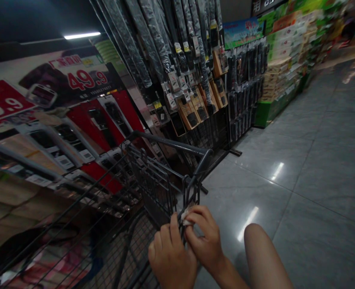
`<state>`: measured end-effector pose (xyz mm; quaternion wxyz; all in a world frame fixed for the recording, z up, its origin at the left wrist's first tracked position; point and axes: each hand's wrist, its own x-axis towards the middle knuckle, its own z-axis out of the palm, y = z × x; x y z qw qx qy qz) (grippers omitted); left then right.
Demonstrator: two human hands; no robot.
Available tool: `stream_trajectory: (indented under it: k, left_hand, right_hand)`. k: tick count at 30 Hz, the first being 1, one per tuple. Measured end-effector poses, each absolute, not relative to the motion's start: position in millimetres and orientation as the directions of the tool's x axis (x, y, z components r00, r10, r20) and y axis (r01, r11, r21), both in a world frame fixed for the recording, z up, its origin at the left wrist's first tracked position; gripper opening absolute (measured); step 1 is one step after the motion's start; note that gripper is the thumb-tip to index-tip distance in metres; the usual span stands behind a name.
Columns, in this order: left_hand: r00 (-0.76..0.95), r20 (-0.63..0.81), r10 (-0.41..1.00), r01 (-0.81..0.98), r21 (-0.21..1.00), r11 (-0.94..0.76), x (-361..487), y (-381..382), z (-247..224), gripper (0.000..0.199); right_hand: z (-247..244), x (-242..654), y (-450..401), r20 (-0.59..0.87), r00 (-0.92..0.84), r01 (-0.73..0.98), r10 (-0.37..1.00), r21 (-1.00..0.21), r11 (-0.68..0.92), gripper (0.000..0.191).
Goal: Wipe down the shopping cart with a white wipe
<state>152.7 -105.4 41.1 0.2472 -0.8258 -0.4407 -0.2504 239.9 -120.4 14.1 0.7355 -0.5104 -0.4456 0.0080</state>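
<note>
A dark metal shopping cart [162, 176] stands in front of me, tilted in the view, with its handle [177, 145] farther off. My left hand [171, 255] is closed on the cart's side rail at the bottom middle. Close beside it, my right hand [206, 237] pinches a crumpled white tissue [187, 216] between thumb and fingers. The tissue presses against the rail near the corner below the handle. My hands partly hide the rail and the tissue.
Packaged belts [114, 116] hang on the display at left, below price signs [87, 80]. Plastic-wrapped belts fill a rack [180, 60] behind the cart. Stacked cartons [281, 64] line the aisle. A pink and white bag [54, 261] lies in the cart. My knee [263, 257] is over the tiled floor [325, 180].
</note>
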Motion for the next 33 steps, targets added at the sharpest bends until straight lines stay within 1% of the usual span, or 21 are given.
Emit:
stream_trajectory:
  k: [4,6,8,11,13,16,19,21,24,28,30,33]
  left_hand:
    - [0.498,0.628,0.598,0.845,-0.196,-0.498,150,-105,42,0.033]
    - [0.510,0.617,0.599,0.838,-0.198,-0.509,148,-107,43,0.037]
    - [0.513,0.614,0.600,0.835,-0.195,-0.514,147,-110,41,0.039]
    - [0.433,0.648,0.627,0.880,-0.153,-0.450,148,-116,38,0.042]
    - [0.371,0.687,0.625,0.907,-0.125,-0.402,153,-120,38,0.045]
    - [0.367,0.707,0.604,0.896,-0.095,-0.434,165,-120,43,0.050]
    - [0.405,0.664,0.628,0.859,-0.041,-0.511,177,-118,48,0.050]
    - [0.436,0.639,0.634,0.832,-0.017,-0.555,183,-117,49,0.052]
    - [0.455,0.636,0.623,0.824,-0.035,-0.565,187,-116,46,0.050]
    - [0.464,0.677,0.571,0.834,-0.115,-0.540,186,-113,42,0.040]
    - [0.467,0.690,0.553,0.834,-0.137,-0.534,185,-111,42,0.038]
    - [0.467,0.675,0.571,0.836,-0.128,-0.533,185,-111,44,0.041]
  right_hand:
    - [6,246,-132,0.599,0.536,0.393,0.595,-0.801,0.451,0.024]
    - [7,252,-140,0.571,0.545,0.392,0.614,-0.821,0.416,0.022]
    - [9,258,-147,0.549,0.602,0.405,0.580,-0.836,0.371,0.019]
    - [16,270,-153,0.502,0.714,0.388,0.488,-0.864,0.320,0.015]
    - [24,278,-154,0.461,0.776,0.337,0.432,-0.880,0.333,0.011]
    - [40,286,-147,0.371,0.842,0.200,0.392,-0.889,0.411,0.006]
    - [51,286,-135,0.303,0.849,0.062,0.433,-0.871,0.488,0.003]
    - [53,281,-127,0.292,0.838,0.020,0.462,-0.862,0.507,0.004]
    - [48,271,-121,0.309,0.841,0.053,0.443,-0.863,0.502,0.009]
    - [35,259,-125,0.350,0.834,0.149,0.427,-0.887,0.437,0.017]
    - [28,257,-126,0.338,0.838,0.151,0.428,-0.898,0.414,0.019]
    - [15,255,-127,0.315,0.836,0.115,0.450,-0.902,0.417,0.019]
